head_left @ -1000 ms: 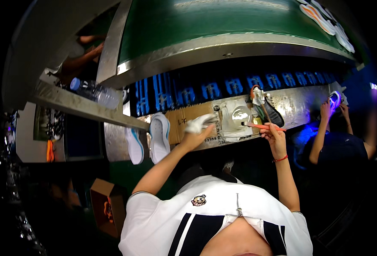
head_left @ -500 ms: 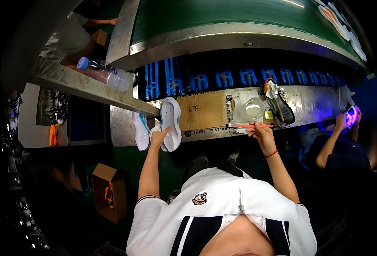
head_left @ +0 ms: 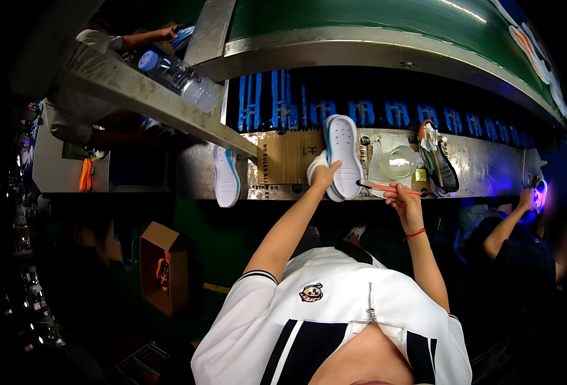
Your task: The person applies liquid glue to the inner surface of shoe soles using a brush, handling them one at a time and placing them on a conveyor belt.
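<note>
A white shoe sole with a blue edge and small holes is gripped in my left hand, whose thumb presses on its upper face. The edge of another white sole seems to show beneath it. A slim brush with an orange-red handle is pinched in the fingers of my right hand. Its dark tip is right beside the sole's right edge; whether they touch I cannot tell. Another white and blue sole lies on the metal bench at the left. To the right of the held sole stands a translucent bowl.
Flat cardboard covers part of the bench. Right of the bowl is a dark shoe with a stick-like tool across it. A metal beam carries a water bottle. Co-workers are at far left and right; a cardboard box stands lower left.
My left hand has carried the sole rightward, past the cardboard, to the brush tip. My right hand stays near the bowl. At upper left, the co-worker's hand now shows a blue item.
</note>
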Motion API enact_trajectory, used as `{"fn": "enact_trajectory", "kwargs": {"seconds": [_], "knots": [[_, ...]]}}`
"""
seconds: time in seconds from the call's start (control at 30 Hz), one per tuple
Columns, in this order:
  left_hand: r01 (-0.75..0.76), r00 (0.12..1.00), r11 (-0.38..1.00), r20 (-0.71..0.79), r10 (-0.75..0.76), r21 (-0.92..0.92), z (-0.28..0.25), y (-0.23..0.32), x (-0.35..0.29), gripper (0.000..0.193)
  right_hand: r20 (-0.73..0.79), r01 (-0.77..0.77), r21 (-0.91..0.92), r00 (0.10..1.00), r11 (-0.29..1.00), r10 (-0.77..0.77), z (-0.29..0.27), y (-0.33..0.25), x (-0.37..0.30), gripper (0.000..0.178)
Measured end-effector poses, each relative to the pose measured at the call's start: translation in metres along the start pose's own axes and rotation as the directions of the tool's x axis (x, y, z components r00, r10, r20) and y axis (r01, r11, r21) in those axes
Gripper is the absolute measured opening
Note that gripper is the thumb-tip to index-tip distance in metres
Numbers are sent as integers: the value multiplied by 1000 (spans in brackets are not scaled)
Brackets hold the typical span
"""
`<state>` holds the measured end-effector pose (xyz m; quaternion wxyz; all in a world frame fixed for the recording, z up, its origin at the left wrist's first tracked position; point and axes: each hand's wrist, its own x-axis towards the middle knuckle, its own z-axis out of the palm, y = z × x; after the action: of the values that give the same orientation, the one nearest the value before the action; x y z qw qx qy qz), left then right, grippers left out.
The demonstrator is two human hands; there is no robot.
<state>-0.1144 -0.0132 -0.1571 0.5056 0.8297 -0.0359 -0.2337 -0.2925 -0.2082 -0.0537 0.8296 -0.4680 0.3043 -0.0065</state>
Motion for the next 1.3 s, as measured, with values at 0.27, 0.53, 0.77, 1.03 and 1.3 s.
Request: {"fn": "enact_trajectory", "kwargs": {"seconds": [0.27,0.53,0.77,1.03,1.3], "knots": [[-134,869,985,-466,168,105,-71,-29,-39,85,0,-35,-28,999,999,35,-4,10,4,29],[306,494,852,-694,-523,-424,-287,-223,-70,61,28,-94,-31,995,995,95,7,9,0,29],[278,870,502,-8,-493,-819,-295,-202,-129,50,11,-119,-79,993,990,120,-3,6,-8,31],[322,941,569,186,-284,-757,-183,-151,-208,68,-58,-154,-14,987,988,153,-29,19,-9,30],[303,947,638,146,-287,-708,-161,-114,-68,42,-28,-154,-13,988,988,154,-25,14,-13,30]]}}
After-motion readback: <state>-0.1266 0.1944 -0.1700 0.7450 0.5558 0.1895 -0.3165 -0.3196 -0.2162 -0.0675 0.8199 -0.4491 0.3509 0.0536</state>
